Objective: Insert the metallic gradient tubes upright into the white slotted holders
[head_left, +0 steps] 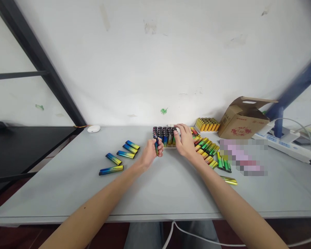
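Several upright lighters with black tops stand in rows in a tray [168, 148] near the wall. My left hand [150, 152] is closed around a dark lighter [156, 145] with a blue-green body, held roughly upright at the tray's front left corner. At the tray's right end, my right hand [184, 140] rests with its fingers apart against the standing lighters [168, 136]; nothing shows in its grasp. Blue-and-yellow lighters [126, 154] lie loose to the left. Green, yellow and red lighters [206, 147] lie in a pile right of my right hand.
A filled tray of yellow lighters [207, 125] stands at the back right beside an open cardboard box [242, 121]. Farther right is a white power strip [282, 145] with cables. A white case [93, 129] sits at the back left. A pixelated patch covers something pink.
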Tool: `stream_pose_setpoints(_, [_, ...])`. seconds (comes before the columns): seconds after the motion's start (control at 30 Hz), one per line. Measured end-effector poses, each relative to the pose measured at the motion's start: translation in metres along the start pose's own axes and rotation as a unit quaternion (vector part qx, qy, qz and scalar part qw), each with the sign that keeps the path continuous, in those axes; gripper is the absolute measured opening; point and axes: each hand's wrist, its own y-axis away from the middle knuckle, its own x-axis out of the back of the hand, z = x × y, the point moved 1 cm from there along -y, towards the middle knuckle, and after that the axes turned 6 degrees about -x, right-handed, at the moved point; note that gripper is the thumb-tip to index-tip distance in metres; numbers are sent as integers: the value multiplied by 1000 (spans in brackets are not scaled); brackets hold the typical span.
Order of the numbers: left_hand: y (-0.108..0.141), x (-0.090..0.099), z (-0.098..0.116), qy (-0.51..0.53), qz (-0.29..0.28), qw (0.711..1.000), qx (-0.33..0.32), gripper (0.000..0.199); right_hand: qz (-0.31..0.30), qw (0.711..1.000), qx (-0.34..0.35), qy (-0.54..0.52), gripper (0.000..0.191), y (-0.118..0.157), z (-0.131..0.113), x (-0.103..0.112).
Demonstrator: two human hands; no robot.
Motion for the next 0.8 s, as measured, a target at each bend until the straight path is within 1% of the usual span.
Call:
stream_pose_setpoints(0.3, [2,0,2,15,-15,1000,10,23,8,1000,0,-8,38,0,-4,2])
stream_pose_setpoints(0.43, [2,2,2,24,-37,999,15,18,12,1000,-2,-16,37,0,-7,4])
stream_pose_setpoints(0.53, [2,3,-1,10,-42,999,11,16,8,999,-14,-42,36,-1,-12,7])
stream_pose_setpoints(0.6, [1,3,-5,-16,-35,999,5,16,0,997,-15,-70,35,-2,-18,11])
stream_pose_setpoints(0.67, [0,3,-8,-45,-29,999,-5,18,-14,995,2,-97,34,-2,-25,15])
stream_pose_setpoints(0.8, [-3,3,-11,-84,-40,995,-34,32,-66,984,38,-160,25,0,-35,19])
